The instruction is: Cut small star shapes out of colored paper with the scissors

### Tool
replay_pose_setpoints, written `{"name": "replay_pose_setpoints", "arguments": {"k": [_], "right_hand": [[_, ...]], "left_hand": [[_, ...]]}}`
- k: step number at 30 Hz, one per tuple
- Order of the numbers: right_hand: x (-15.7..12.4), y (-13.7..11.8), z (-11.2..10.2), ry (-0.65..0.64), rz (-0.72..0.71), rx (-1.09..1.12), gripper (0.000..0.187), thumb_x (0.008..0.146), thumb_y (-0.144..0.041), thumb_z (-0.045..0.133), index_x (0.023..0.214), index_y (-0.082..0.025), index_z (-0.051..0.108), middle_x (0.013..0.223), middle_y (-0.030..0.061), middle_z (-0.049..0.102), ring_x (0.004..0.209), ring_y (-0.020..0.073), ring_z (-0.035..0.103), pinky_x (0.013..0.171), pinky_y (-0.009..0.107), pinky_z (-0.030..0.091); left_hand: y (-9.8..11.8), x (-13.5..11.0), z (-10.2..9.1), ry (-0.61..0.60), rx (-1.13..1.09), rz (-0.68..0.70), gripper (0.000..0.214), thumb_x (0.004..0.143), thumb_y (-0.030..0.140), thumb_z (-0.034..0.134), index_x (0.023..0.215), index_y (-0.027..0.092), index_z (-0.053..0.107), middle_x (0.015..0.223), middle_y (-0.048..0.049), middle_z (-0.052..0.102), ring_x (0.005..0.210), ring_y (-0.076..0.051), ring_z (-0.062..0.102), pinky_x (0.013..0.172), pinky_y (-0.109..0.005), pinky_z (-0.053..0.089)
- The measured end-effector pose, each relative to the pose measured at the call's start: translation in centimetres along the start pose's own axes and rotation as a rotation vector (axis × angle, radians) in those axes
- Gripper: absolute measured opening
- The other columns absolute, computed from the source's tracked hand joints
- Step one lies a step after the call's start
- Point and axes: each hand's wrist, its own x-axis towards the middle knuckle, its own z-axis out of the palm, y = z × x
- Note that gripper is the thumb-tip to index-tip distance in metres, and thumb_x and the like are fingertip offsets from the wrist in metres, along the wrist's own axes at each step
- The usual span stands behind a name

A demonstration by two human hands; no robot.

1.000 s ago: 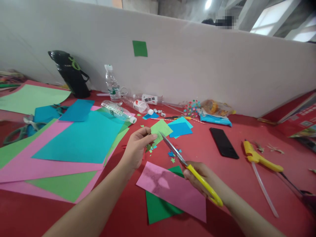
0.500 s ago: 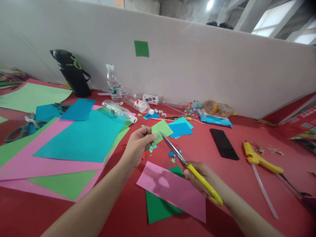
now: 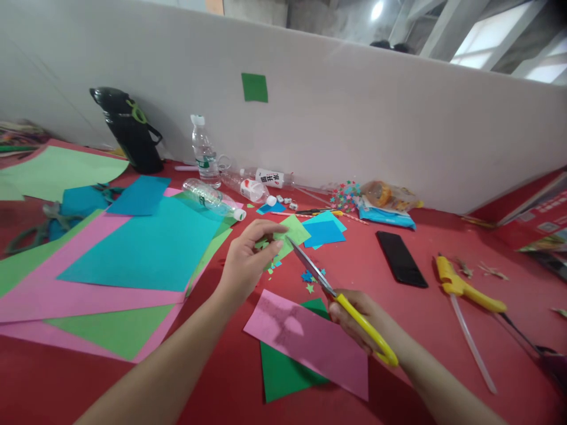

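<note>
Green scrap [image 3: 267,242] pinched between thumb and fingers of left hand [image 3: 245,262], above counter [image 3: 411,330], well left of black phone [image 3: 401,258]. Right hand [image 3: 354,321] clamped on yellow-handled scissors [image 3: 343,304], left of phone, nearer person; blade tips at scrap's edge. Pink sheet [image 3: 305,342] beneath scissors.

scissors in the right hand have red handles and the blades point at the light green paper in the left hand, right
Not quite: the head view shows the scissors have yellow handles, not red. The right hand holds them, blades pointing at the light green paper in the left hand.
</note>
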Motion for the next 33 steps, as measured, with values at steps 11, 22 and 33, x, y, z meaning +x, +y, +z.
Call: {"name": "replay_pose_setpoints", "arguments": {"k": [11, 22, 33], "right_hand": [[-0.2, 0.1, -0.2, -0.052, -0.033, -0.025, 0.043, 0.079, -0.061, 0.059, 0.071, -0.020, 0.048, 0.043, -0.0108, 0.033, 0.033, 0.0048, 0.029, 0.035, 0.017, 0.023], [-0.1, -0.5, 0.0, -0.045, 0.010, -0.013, 0.050, 0.074, -0.067, 0.063, 0.065, -0.021, 0.044, 0.040, -0.0108, 0.033, 0.030, 0.0043, 0.029, 0.032, 0.018, 0.021], [-0.3, -0.6, -0.1, -0.073, -0.022, -0.049, 0.044, 0.080, -0.058, 0.059, 0.065, -0.022, 0.041, 0.044, -0.0104, 0.033, 0.032, 0.0041, 0.028, 0.033, 0.017, 0.023]], "left_hand": [[0.1, 0.3, -0.8, -0.147, -0.034, -0.057, 0.026, 0.078, 0.014, 0.063, 0.097, 0.027, 0.074, 0.098, -0.0026, 0.059, 0.084, -0.015, 0.051, 0.065, -0.024, 0.040], [0.7, 0.8, -1.5, -0.192, -0.024, -0.083, 0.027, 0.073, 0.012, 0.064, 0.093, 0.025, 0.077, 0.097, -0.0039, 0.062, 0.077, -0.014, 0.051, 0.059, -0.023, 0.040], [-0.2, 1.3, -2.6, -0.272, -0.014, -0.131, 0.027, 0.071, 0.014, 0.063, 0.091, 0.026, 0.078, 0.099, -0.0050, 0.064, 0.082, -0.017, 0.057, 0.060, -0.024, 0.042]]}}
